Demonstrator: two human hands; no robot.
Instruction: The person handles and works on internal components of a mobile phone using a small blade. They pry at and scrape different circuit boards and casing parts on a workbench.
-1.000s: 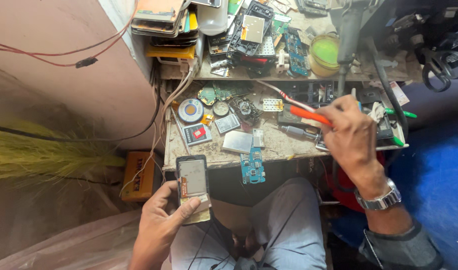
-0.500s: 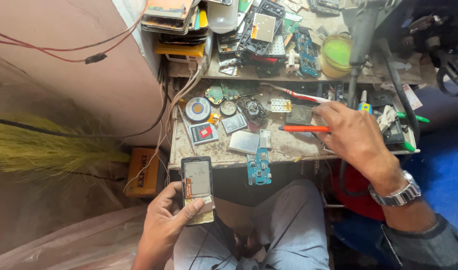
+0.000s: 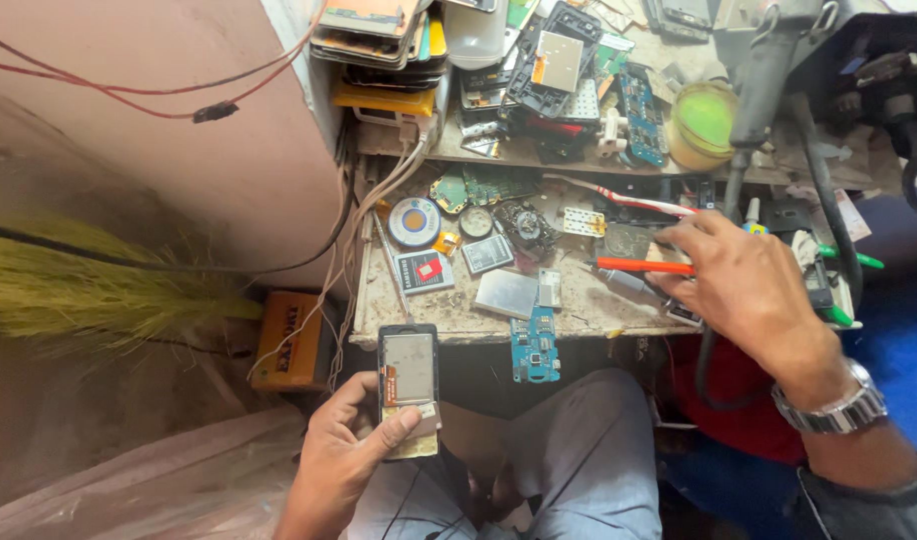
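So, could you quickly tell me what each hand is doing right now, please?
Left hand: closed around an opened black phone with a silver metal back plate.
Right hand: open, fingers resting by the orange-handled screwdriver, gripping nothing.

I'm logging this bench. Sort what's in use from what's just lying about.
In use: opened phone held in left hand; orange-handled tool under right hand.

Lying about: blue circuit board, solder spool, green tub, stacked phones.
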